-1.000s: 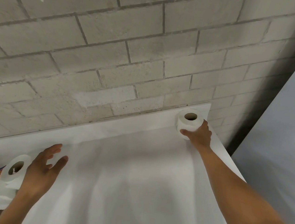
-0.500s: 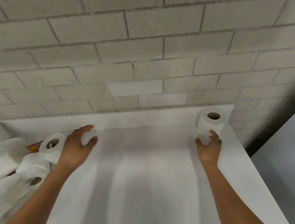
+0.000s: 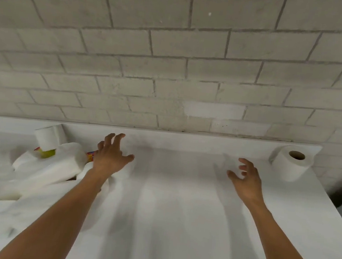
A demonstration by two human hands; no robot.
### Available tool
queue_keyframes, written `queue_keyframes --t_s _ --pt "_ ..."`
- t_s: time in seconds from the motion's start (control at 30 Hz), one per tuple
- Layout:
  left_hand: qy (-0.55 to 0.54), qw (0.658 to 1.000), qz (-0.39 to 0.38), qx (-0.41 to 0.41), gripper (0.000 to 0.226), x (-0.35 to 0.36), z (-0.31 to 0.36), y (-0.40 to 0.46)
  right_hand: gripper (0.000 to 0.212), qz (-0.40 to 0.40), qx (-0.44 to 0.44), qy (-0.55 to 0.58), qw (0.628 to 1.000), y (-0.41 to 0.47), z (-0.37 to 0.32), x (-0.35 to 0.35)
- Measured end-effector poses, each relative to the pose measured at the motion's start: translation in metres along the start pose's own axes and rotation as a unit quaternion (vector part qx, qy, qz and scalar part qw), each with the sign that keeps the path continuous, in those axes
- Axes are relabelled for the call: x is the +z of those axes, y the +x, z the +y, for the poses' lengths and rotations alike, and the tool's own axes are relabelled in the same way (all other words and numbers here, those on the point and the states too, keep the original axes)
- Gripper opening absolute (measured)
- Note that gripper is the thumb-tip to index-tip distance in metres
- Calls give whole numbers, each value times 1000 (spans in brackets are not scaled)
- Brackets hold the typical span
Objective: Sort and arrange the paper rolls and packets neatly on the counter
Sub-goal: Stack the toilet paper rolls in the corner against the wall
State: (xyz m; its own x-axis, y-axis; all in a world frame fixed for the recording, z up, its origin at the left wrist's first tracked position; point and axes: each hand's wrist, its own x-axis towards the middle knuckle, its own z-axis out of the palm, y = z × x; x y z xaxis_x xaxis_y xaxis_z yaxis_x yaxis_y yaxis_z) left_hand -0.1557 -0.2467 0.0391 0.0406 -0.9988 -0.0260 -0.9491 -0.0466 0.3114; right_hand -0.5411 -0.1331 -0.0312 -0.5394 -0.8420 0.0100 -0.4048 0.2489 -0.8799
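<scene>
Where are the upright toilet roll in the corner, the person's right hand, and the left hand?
upright toilet roll (image 3: 291,164), head view, on its white side below the core hole
right hand (image 3: 246,180), head view, back of hand
left hand (image 3: 109,157), head view, back of hand

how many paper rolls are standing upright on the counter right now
2 clearly: one roll at the far right corner by the wall, one atop the pile at left. Others there may be hidden.

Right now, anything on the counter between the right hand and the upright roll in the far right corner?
Nothing. Head view shows bare white counter between the right hand and the upright roll; they are apart.
</scene>
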Motion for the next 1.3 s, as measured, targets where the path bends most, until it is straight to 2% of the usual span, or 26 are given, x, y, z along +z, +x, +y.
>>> queue_keyframes --t_s 0.17,0.3,0.4,0.53,0.63,0.73,0.87,1.2,1.3 --pt "43 997 -65 -24 111 2 -32 14 62 -24 -18 -3 1000 -12 -33 25" --pt "53 995 -82 -28 120 10 -52 28 67 -37 -23 -5 999 -26 -50 45" --pt "51 995 -82 -15 115 17 -59 32 68 -46 -21 -4 999 -38 -58 55" --pt "40 998 -57 5 97 20 -62 32 69 -52 -18 8 998 -51 -62 68" --pt "-20 998 -53 25 90 15 -59 29 67 -58 -17 17 998 -59 -64 75" --pt "-102 992 -43 61 88 7 -44 18 68 -82 -23 25 996 -67 -69 80" --pt "-159 979 -31 124 89 -6 -10 -8 73 -116 -43 46 991 -75 -79 81" --pt "-223 941 -21 252 91 -14 99 -97 98 -178 -136 68 972 -95 -103 25" --pt "-254 930 -34 263 89 -9 128 -118 92 -176 -163 85 967 -100 -110 0"
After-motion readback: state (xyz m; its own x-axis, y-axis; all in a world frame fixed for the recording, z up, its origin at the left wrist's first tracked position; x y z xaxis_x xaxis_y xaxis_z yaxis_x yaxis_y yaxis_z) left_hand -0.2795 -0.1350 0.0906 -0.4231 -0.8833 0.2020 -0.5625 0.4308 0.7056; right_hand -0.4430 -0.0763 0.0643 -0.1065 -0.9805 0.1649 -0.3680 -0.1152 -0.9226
